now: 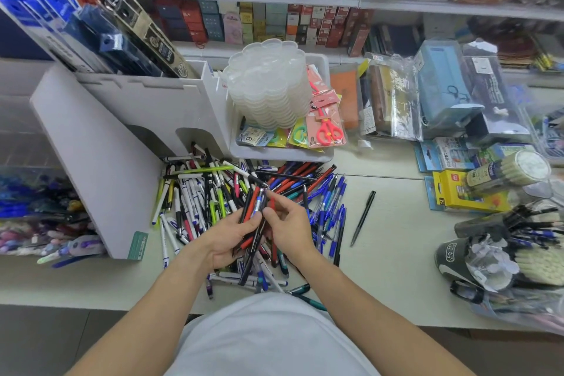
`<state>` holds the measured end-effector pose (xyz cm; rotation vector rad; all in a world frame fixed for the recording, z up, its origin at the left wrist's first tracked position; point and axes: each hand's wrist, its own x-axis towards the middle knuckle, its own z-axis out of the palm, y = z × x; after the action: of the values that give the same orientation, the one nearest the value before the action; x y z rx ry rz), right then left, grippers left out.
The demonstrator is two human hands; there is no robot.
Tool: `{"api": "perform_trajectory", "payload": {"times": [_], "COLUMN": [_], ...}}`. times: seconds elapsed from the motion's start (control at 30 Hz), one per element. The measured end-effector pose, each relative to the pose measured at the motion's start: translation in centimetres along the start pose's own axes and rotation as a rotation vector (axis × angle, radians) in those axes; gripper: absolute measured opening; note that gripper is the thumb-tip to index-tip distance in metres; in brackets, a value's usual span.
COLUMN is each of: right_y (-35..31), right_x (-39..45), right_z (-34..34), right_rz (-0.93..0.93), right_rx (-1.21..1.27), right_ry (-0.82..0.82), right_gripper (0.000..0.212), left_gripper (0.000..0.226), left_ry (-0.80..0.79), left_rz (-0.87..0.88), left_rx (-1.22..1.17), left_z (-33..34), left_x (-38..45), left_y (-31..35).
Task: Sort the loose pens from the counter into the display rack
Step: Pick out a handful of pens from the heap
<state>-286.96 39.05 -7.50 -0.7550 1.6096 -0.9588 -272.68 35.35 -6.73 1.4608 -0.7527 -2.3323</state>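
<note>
A bunch [254, 220] of red, black and blue pens is held just above the pile [244, 207], near its front middle. The bunch is gripped by the left hand [227, 238], with the fingers curled under it and the thumb on top. One pen near the top of the bunch is pinched by the right hand [287, 226] between thumb and fingertips. The rest of the pens are spread on the counter [381, 253] in the pile. The white rack [100, 143] stands just left of the pile, and two arched slots are seen at its foot, touching the pile's back edge. One dark pen [363, 218] lies alone to the right of the pile. The step is best done if the pens in the bunch are kept all pointing one way, held snug so none slip, and only pens of one kind are added before the rack is filled
</note>
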Motion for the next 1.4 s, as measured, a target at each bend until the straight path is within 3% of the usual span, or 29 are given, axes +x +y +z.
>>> {"api": "perform_trajectory", "payload": {"times": [0.27,0.4,0.57,0.73,0.9,1.1,1.27,1.4], "right_y": [-1.5,-2.3,-3.1,-3.3,-2.7,-1.8,-1.1,-1.8], "right_x": [0.8,0.8,1.6,1.7,1.7,1.2,1.4,0.6], "right_z": [-0.6,-0.7,-1.3,-2.1,-2.6,-1.7,-1.4,-1.9], "right_rz": [-0.007,-0.07,0.02,0.113,0.142,0.18,0.293,0.226], "right_rx": [0.127,0.188,0.345,0.388,0.288,0.251,0.421,0.404], "right_ry": [0.155,0.251,0.339,0.253,0.144,0.169,0.2,0.058], "right_gripper": [0.016,0.013,0.014,0.024,0.009,0.009,0.02,0.031], "left_gripper": [0.026,0.025,0.018,0.011,0.032,0.048,0.05,0.034], "left_ry": [-0.002,0.07,0.171,0.155,0.114,0.111,0.078,0.214], "left_rz": [0.073,0.158,0.228,0.272,0.324,0.361,0.406,0.445], "left_rx": [0.108,0.2,0.223,0.084,0.283,0.438,0.586,0.568], "left_z": [0.2,0.6,1.0,1.6,1.9,2.2,3.1,3.5], "left_x": [0.3,0.8,1.1,1.0,1.5,1.7,1.5,1.9], "left_y": [0.9,1.4,1.9,1.7,0.9,0.0,0.1,-0.1]}}
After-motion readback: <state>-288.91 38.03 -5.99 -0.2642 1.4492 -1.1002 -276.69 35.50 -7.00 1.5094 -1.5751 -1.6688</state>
